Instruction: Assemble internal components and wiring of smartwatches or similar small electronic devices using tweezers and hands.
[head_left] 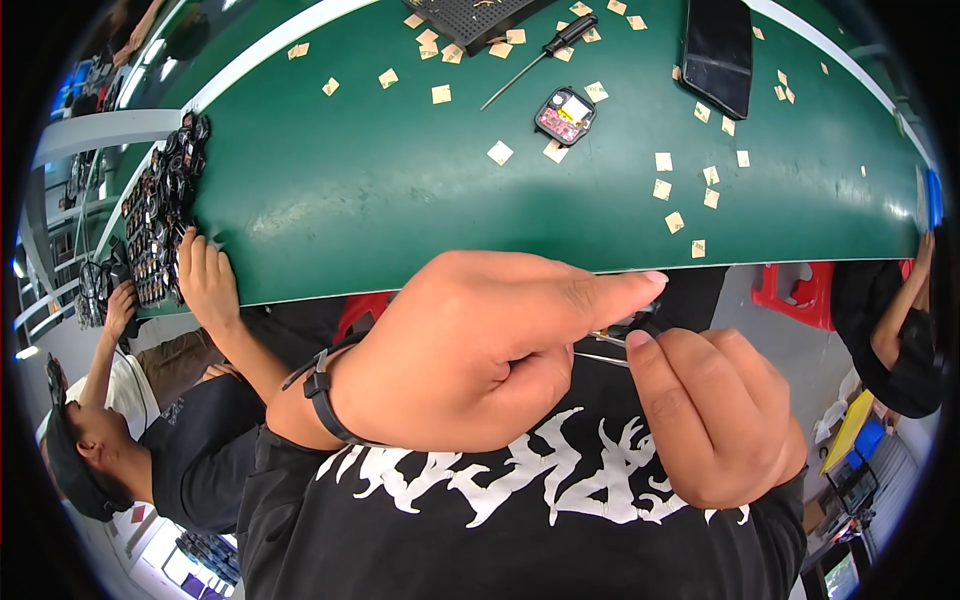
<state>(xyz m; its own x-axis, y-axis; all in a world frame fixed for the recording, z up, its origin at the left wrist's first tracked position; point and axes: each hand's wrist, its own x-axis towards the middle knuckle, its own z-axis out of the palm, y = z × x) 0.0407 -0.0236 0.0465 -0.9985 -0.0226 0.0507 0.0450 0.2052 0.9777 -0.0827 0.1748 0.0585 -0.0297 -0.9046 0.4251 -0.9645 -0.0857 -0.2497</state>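
In front of my chest, just below the table's near edge, my two hands meet. My left hand (480, 350), a black band on its wrist, is closed with its index finger stretched to the right. Opposite it, the fingers of my right hand (715, 410) are pinched together. A small dark piece (622, 330) shows in the gap between them, with thin shiny metal lines beside it. My fingers cover most of it, so its kind is unclear. Farther off on the green table (380, 190) lies a small black-cased device (565, 117), its red circuit board and white part exposed.
A screwdriver (568, 37), a black phone (717, 58) and a black perforated tray (468, 18) lie at the back. Several pale square stickers (663, 161) are scattered about. A co-worker's hand (205, 270) touches black cabled devices (165, 215) at left; another person (890, 320) sits at right.
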